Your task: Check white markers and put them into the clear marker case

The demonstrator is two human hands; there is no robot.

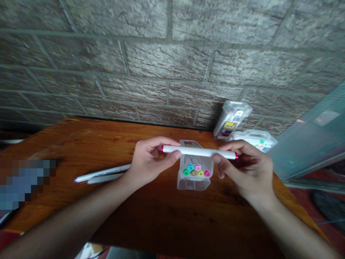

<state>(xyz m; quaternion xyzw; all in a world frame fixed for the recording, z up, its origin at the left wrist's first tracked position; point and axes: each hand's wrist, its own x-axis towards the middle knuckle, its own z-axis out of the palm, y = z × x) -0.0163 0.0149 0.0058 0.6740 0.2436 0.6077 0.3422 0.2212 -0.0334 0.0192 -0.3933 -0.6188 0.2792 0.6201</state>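
A white marker [198,151] with red ends is held level between both hands above the wooden table [88,144]. My left hand [151,160] pinches its left end with thumb and fingers closed. My right hand [244,165] grips its right end, fingers curled over it. Directly beneath the marker lies a clear plastic marker case [194,180] with several coloured marker caps showing at its open end.
Two white markers [104,174] lie on the table left of my left hand. A clear lid or case [231,120] leans against the brick wall at the back, and another clear case [256,139] sits beside it. A blurred patch covers the left edge.
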